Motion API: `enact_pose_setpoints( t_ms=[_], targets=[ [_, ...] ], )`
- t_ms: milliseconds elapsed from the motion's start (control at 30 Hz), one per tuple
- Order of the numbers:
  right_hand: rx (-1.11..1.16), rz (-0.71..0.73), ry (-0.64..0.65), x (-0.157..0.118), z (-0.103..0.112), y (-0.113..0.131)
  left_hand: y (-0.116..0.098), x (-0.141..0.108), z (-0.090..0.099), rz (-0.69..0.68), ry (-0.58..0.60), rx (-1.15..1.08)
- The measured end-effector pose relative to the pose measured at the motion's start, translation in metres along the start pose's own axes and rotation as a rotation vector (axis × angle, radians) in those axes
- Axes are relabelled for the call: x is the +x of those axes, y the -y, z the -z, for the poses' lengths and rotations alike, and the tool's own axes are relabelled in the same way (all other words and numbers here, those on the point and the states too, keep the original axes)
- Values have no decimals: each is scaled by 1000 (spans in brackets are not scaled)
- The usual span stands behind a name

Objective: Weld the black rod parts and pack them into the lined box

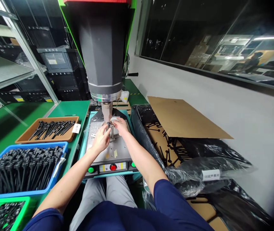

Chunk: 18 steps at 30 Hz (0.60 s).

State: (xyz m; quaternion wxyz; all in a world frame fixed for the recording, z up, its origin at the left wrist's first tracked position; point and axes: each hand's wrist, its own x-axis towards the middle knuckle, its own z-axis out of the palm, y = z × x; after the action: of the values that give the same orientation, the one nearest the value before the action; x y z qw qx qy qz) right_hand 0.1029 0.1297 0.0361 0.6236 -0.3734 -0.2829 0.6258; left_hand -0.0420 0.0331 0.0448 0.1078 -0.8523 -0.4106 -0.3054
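Both my hands are at the metal fixture (113, 136) on the machine's steel plate (103, 156), right under the pale tool head (107, 111). My left hand (101, 138) pinches a small black part (108, 124) at the fixture's left side. Just to the right, my right hand (120, 126) has its fingers pressed together by the fixture; whatever they hold is too small to make out. The large dark machine body (103, 51) hangs above both hands.
On the left are an orange tray (21, 138) of black rods, a blue tray (66, 149) of long black parts and a green tray (28, 205) of small black pieces. A plastic-lined box (148, 144) with cardboard (187, 118) stands right. Buttons (113, 167) line the machine's front.
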Motion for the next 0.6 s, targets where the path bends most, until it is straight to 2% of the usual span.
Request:
enact_pose_setpoints(
  t_ms=[167, 300, 367, 467, 600],
  targets=[
    [-3, 0, 22, 4, 0, -4, -3, -3, 12, -11, -42, -91],
    [-30, -13, 25, 5, 3, -6, 12, 6, 15, 141, -162, -88],
    [-31, -20, 28, 5, 4, -6, 24, 11, 11, 143, -115, -61],
    [-33, -19, 24, 4, 4, -6, 41, 14, 2, 55, 25, -28],
    [-57, -11, 11, 4, 3, -6, 51, 10, -6, 9, 142, -13]
  ],
)
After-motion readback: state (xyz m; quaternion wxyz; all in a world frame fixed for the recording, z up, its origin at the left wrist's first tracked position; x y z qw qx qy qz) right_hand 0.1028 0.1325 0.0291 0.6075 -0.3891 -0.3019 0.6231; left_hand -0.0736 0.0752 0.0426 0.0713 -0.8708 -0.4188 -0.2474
